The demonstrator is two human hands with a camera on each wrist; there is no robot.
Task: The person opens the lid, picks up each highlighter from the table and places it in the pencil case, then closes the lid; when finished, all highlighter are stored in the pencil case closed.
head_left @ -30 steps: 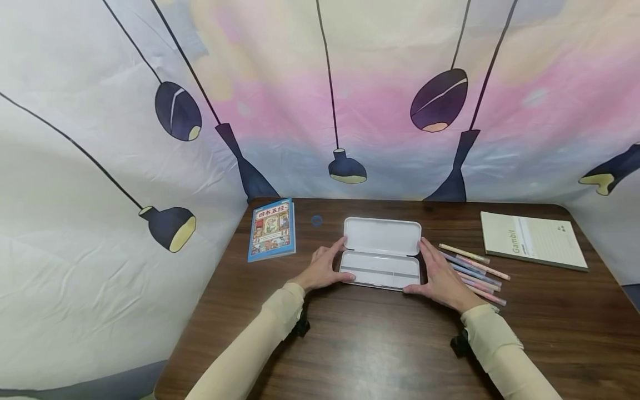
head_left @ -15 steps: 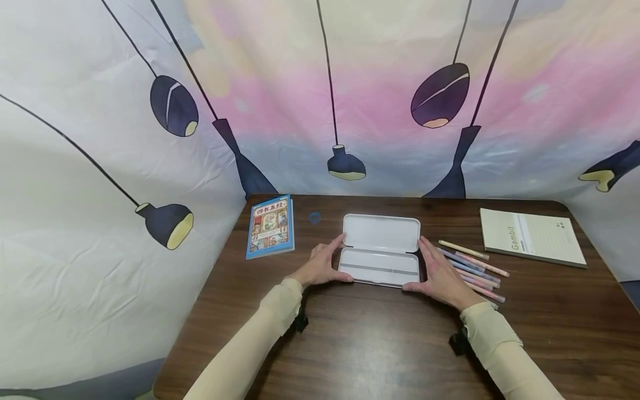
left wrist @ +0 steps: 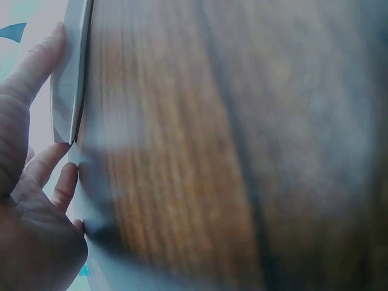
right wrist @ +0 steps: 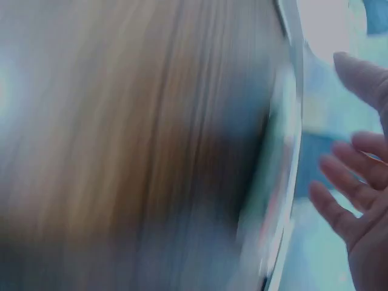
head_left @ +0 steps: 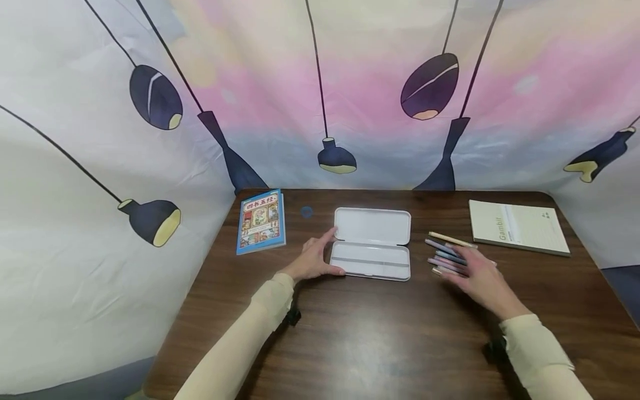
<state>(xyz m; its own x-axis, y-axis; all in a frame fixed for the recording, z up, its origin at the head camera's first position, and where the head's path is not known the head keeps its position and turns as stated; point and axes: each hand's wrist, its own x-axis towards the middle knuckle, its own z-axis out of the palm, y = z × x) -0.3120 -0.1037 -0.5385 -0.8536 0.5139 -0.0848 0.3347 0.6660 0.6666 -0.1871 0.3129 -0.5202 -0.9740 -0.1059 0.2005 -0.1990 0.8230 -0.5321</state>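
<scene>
A white, flat pencil case (head_left: 370,261) lies on the table with its lid (head_left: 372,225) folded back. Its shallow tray has a divider and nothing in it. My left hand (head_left: 312,261) touches the case's left end, index finger by the hinge and thumb at the front corner. In the left wrist view the thumb lies along the side of the case (left wrist: 70,79), with the fingers stretched out at its corner. Over several pastel pens (head_left: 440,246) to the right, my right hand (head_left: 482,280) reaches with fingers spread, hiding part of them. The right wrist view shows those fingers (right wrist: 348,182) apart and holding nothing.
A blue comic-style book (head_left: 261,222) lies at the back left of the brown wooden table (head_left: 370,344). Beside it is a small blue ring (head_left: 306,211). A cream notebook (head_left: 520,228) marked "Gambit" lies at the back right. A fabric backdrop (head_left: 280,100) with printed lamps hangs behind.
My right hand has left the right end of the pencil case and moved right, over the pens. My left hand stays at the case. The head view has shifted slightly.
</scene>
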